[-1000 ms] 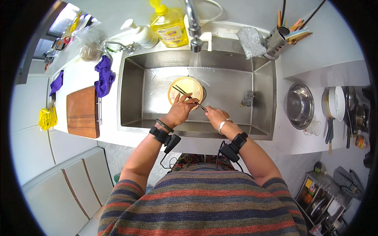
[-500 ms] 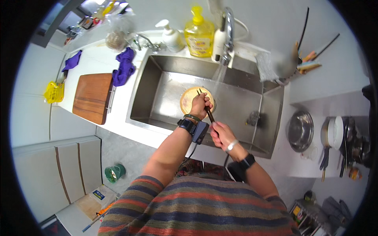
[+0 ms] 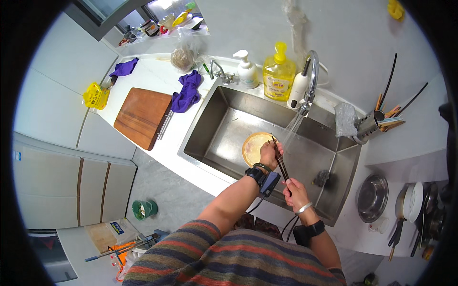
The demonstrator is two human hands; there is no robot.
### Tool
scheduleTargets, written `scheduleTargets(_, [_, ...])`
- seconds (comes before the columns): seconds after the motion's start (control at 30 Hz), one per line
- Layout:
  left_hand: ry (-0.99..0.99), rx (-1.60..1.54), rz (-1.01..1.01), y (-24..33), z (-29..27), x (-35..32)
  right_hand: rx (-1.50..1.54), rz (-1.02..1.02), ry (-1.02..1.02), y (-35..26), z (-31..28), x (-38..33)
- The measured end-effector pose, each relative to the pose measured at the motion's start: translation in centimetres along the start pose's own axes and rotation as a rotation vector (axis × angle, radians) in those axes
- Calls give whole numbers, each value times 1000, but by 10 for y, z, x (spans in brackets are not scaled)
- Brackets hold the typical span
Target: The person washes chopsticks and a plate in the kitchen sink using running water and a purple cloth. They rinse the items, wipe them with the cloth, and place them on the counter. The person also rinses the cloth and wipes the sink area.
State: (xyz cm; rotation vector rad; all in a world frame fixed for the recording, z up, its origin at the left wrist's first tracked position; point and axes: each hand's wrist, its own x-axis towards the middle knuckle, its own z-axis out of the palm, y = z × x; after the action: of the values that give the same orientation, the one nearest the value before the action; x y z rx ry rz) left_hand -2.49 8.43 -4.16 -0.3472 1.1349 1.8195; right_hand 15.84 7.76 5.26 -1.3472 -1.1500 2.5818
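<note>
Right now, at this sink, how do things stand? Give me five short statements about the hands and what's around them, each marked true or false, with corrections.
1. The right hand grips a pair of dark chopsticks. True.
2. The left hand is away from the chopsticks. False: the left hand is closed on them, nearer their tips.
3. A round pale-yellow piece with a tan rim lies in the sink. True.
4. The tap is shut off. False: water runs from the tap into the sink.
5. The wooden board lies inside the sink. False: the wooden board lies on the counter, left of the sink.
</note>
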Motion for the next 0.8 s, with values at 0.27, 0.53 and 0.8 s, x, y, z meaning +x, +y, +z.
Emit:
scheduleTargets(0.27, [8, 25, -196, -31, 21, -36, 213, -28, 168, -6, 2, 7])
scheduleTargets(0.53, [27, -211, -121, -4, 10, 21, -15, -105, 8, -1, -3, -6])
scheduleTargets(0.8, [-36, -118, 96, 12, 12, 7, 5, 11, 11, -4, -6, -19])
